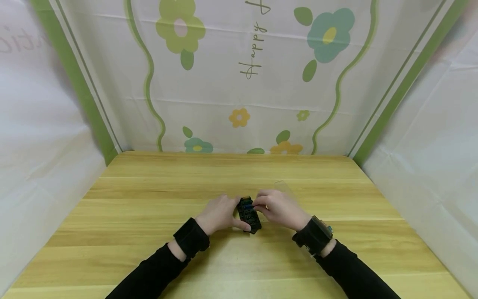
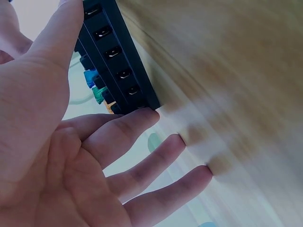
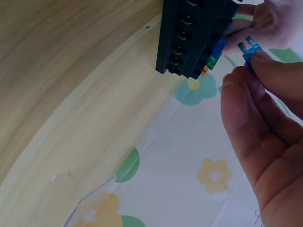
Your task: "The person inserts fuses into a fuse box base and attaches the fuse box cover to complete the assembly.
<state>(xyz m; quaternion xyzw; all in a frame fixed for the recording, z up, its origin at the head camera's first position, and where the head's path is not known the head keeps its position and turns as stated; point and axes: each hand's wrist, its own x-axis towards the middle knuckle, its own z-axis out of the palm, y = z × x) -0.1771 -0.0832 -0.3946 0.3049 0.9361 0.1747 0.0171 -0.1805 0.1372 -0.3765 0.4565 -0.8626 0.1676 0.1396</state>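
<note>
A black fuse block point(image 1: 250, 218) stands on the wooden table, its side lined with terminal slots. My left hand point(image 1: 220, 214) grips it at both ends, thumb at the near end and index finger at the far one; the other fingers stretch out toward the tabletop in the left wrist view. Blue, green and orange blade fuses point(image 2: 97, 94) sit in its top near the far end. Between thumb and fingertips my right hand point(image 1: 280, 207) pinches a blue blade fuse point(image 3: 251, 53). Its two metal prongs point away from the fingers, beside the block.
A clear plastic cover point(image 1: 282, 185) lies on the table just behind my right hand. The wooden table point(image 1: 149, 187) meets a white flowered cloth point(image 1: 213, 83) at its back edge, and white cloth hangs along both sides.
</note>
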